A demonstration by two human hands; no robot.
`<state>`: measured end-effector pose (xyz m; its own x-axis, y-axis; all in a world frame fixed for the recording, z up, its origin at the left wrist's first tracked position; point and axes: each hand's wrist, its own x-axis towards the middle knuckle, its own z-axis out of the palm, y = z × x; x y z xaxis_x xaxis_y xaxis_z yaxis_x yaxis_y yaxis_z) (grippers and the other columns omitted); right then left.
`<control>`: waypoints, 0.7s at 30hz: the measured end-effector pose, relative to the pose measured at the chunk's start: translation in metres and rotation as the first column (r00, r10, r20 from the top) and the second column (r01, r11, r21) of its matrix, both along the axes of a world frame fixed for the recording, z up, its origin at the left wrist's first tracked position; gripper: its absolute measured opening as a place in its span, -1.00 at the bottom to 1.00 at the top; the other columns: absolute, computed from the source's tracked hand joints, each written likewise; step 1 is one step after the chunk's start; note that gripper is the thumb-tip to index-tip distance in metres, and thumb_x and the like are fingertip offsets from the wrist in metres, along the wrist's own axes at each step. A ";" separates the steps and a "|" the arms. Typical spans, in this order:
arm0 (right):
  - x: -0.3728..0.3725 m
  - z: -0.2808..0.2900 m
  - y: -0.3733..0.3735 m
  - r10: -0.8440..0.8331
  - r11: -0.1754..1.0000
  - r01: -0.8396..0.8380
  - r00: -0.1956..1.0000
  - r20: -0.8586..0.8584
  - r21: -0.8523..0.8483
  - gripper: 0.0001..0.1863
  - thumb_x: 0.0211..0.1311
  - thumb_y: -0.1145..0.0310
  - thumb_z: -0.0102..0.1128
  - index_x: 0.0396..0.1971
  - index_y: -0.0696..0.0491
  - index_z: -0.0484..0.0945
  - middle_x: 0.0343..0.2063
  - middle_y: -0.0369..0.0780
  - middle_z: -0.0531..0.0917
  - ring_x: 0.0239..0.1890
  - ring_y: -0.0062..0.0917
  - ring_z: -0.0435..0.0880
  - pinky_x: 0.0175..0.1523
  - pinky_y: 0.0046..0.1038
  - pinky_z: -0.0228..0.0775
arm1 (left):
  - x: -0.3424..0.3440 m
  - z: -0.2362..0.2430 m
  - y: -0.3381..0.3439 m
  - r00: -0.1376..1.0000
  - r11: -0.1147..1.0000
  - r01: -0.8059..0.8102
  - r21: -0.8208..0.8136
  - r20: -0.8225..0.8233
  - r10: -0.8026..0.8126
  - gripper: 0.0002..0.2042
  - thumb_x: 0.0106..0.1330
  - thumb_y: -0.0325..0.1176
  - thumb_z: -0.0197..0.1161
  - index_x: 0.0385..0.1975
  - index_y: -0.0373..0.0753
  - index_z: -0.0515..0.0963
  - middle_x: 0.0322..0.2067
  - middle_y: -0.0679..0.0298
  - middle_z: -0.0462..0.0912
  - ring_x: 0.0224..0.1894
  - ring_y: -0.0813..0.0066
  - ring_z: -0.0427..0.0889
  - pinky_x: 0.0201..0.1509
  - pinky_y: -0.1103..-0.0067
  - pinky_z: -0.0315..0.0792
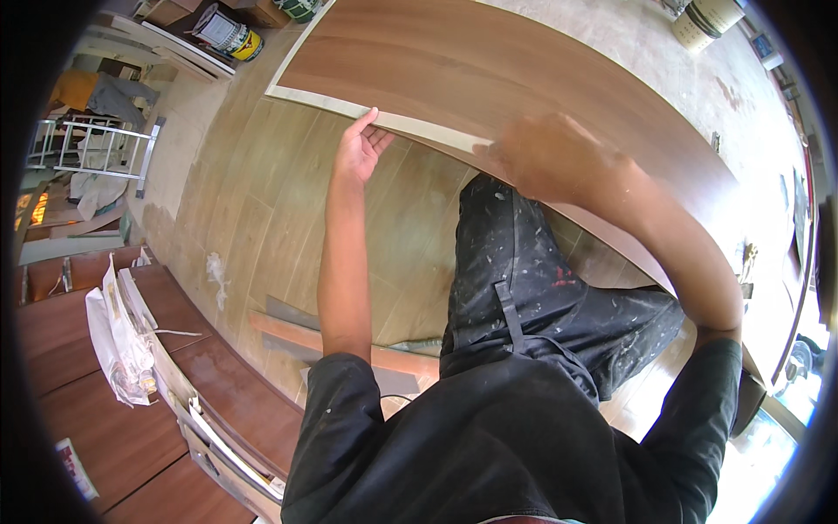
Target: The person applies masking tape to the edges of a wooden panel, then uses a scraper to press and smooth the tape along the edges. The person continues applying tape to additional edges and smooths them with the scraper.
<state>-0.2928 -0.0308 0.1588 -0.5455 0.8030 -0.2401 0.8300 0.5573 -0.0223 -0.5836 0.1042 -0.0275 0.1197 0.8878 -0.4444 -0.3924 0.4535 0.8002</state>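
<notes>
A long brown wood-grain panel (454, 52) lies across the far side in front of me. A pale strip, which looks like masking tape (419, 128), runs along its near edge and also up its left end. My left hand (356, 153) holds the near edge near the left corner, thumb on the strip and fingers curled underneath. Over the same edge, farther right, is my right hand (559, 157), smeared by motion. The strip's visible end meets its fingertips; whether they grip it is unclear.
Bent below the panel is my knee in paint-spotted trousers (524, 262). Brown boards (131, 349) with crumpled white plastic (127, 349) lie at left. Loose strips (305, 336) rest on the tiled floor. A metal ladder (96, 148), another person (96, 92) and paint cans (229, 35) are farther off.
</notes>
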 end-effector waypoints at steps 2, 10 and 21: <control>0.001 -0.017 -0.001 -0.040 0.998 0.040 0.999 0.002 -0.050 -0.76 0.22 0.43 0.17 -0.17 0.03 0.76 -0.41 -0.05 0.76 -0.32 -0.19 0.81 -0.27 -0.21 0.67 | 0.003 0.002 0.001 1.000 1.000 -0.003 0.012 -0.014 0.004 -0.69 0.34 -0.24 0.43 -0.01 -0.17 0.56 -0.10 0.28 0.70 0.00 0.39 0.69 0.15 0.37 0.59; -0.004 -0.051 0.004 -0.052 0.988 0.057 0.998 0.039 -0.144 -0.73 0.23 0.43 0.16 -0.11 0.06 0.71 -0.42 -0.05 0.76 -0.31 -0.15 0.79 -0.26 -0.17 0.64 | 0.004 0.001 -0.001 0.999 1.000 -0.023 0.014 -0.044 0.023 -0.66 0.34 -0.22 0.43 0.01 -0.20 0.55 -0.12 0.24 0.70 -0.03 0.36 0.70 0.12 0.37 0.62; -0.010 -0.051 0.001 -0.079 0.990 0.081 0.997 0.023 -0.116 -0.87 0.09 0.44 0.29 -0.39 0.10 0.76 -0.39 -0.08 0.80 -0.32 -0.26 0.83 -0.33 -0.29 0.66 | 0.026 0.003 -0.022 0.995 0.996 0.011 0.085 -0.104 -0.002 -0.53 0.41 -0.15 0.38 0.19 -0.22 0.44 0.04 0.23 0.64 0.01 0.34 0.67 0.08 0.38 0.59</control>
